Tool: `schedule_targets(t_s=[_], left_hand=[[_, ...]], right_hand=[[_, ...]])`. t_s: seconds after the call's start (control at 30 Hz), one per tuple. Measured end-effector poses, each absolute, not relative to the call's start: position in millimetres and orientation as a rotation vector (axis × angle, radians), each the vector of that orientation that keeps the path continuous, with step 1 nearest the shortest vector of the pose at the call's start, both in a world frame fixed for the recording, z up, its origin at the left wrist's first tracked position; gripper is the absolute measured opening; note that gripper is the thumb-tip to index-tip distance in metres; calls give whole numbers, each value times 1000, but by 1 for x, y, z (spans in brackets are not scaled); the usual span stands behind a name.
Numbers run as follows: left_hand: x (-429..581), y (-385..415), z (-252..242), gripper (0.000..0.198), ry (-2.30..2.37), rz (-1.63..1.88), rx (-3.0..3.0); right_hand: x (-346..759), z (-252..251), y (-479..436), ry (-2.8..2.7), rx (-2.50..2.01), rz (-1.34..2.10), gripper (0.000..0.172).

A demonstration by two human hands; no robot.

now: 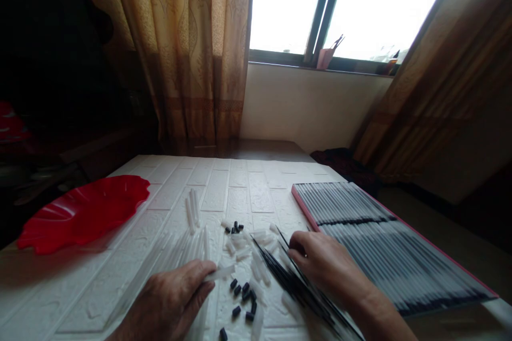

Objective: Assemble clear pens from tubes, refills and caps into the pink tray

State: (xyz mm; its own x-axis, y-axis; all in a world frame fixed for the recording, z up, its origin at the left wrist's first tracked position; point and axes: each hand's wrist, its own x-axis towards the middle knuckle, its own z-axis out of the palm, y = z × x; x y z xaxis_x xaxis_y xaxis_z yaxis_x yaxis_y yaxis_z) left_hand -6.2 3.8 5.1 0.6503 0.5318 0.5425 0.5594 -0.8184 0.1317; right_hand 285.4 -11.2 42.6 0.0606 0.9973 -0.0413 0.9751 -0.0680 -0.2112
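Gold curtains beside a window

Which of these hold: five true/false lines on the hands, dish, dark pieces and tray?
1. The left hand holds a whitish tube. True.
2. The red dish lies on the right-hand side. False: the dish is on the left.
3. Dark pieces lie between the hands. True.
4. The tray holds just one row of rods. False: the tray has two rows.
5. The right hand is over the dish. False: it is at the loose black sticks.
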Motion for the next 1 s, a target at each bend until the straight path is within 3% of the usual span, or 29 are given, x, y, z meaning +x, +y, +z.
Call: schedule_targets(t_s=[0.13, 0.3, 0.47, 0.57, 0.77, 1.0], left_hand=[[-7, 4, 2, 29, -957, -892, -2805], [-6, 5, 2, 30, -950, -910, -2771], [-1, 2, 10, 32, -912, -983, -2667], [0, 0, 15, 32, -885, -985, -2645], [0, -1, 17, 32, -883, -970, -2664], [-3, -1, 8, 30, -916, -988, -2722]], right_hand=[[285, 45, -9, -1936, -1920, 430, 35], [276, 47, -13, -1721, -1430, 870, 26], [257, 48, -18, -1602, -1162, 999, 15], [249, 48, -20, -1467, -1022, 1160, 33], [242, 46, -23, -1473, -974, 1299, 51], [242, 48, -22, -1453, -980, 1290, 52]])
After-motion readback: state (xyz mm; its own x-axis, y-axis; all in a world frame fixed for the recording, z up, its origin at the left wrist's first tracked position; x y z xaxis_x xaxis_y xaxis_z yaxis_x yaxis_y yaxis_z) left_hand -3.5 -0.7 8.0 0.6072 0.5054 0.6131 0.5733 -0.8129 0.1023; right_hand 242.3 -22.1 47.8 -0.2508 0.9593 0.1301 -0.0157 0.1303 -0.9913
